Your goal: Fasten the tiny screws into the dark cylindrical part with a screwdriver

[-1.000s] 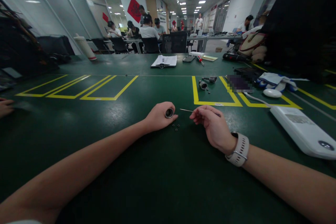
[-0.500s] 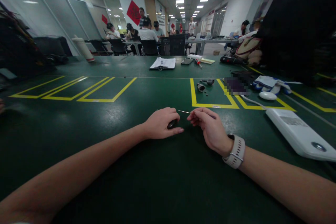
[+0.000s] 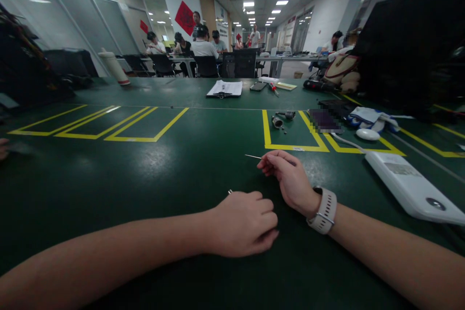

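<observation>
My right hand (image 3: 286,179) is closed on a slim screwdriver-like tool (image 3: 253,156). Its thin metal shaft points left out of the fingertips, and its dark handle is mostly hidden in the palm. Nearer to me, my left hand (image 3: 247,225) is curled, back of the hand up. A small shiny metal end (image 3: 230,192) pokes out beyond it, and the rest of what it grips is hidden. Both hands are over the green table (image 3: 174,179), apart from each other. Beyond them, two dark metal fittings (image 3: 277,122) and a few tiny pieces lie inside a yellow taped box.
A white power bank-like device (image 3: 414,186) with a cable lies at right, near a white oval object (image 3: 368,134) and white-blue gloves (image 3: 374,118). Farther back are a clipboard (image 3: 224,88), a phone (image 3: 258,86) and a red screwdriver (image 3: 273,88). Another person's hand (image 3: 3,149) shows at the left edge.
My left hand has moved toward me and slightly right, turning so its dark object is hidden. My right hand has barely moved and keeps the thin tool.
</observation>
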`<state>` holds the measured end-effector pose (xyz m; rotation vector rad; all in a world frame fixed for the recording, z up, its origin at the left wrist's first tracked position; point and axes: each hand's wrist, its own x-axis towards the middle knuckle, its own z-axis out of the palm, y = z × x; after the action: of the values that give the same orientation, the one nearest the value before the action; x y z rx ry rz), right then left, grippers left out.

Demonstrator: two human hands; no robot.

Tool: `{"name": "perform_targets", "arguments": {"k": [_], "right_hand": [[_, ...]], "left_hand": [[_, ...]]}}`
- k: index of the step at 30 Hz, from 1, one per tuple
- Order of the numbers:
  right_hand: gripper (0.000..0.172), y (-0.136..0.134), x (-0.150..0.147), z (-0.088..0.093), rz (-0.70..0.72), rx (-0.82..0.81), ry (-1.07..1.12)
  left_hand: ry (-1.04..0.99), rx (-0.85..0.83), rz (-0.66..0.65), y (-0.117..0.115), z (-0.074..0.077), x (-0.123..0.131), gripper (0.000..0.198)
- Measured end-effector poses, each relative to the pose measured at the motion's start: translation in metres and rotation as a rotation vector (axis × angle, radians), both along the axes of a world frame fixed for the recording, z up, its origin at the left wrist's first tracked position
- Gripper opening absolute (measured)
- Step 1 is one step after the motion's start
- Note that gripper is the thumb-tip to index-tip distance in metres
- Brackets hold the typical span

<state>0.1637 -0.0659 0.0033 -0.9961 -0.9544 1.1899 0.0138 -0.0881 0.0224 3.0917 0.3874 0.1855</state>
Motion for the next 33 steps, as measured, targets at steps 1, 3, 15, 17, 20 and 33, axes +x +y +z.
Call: {"name": "perform_targets", "arguments": {"k": [1,3,15,17,20,33], "right_hand": [[0.011,0.000,0.000,0.000,0.005,-0.005,-0.001],[0.010,0.000,0.000,0.000,0.018,-0.016,-0.002],[0.023,-0.015,0.016,0.020,0.032,-0.180,0.062],[0.031,-0.024,0.021,0.020,0.005,-0.225,0.084],[0.039,-0.042,0.026,0.017,0.060,-0.281,0.103],[0.046,-0.068,0.026,0.008,0.233,-0.128,-0.176]], "left_hand": [[-0.003,0.001,-0.021,-0.007,-0.001,0.003,0.020],[-0.032,0.004,-0.060,-0.016,-0.003,0.006,0.023],[-0.233,-0.187,0.075,-0.003,0.010,-0.001,0.054],[-0.324,-0.316,0.160,0.004,0.019,-0.007,0.051],[-0.479,-0.604,0.382,0.015,0.030,-0.014,0.040],[-0.594,-0.756,0.594,0.013,0.025,-0.019,0.029]]}}
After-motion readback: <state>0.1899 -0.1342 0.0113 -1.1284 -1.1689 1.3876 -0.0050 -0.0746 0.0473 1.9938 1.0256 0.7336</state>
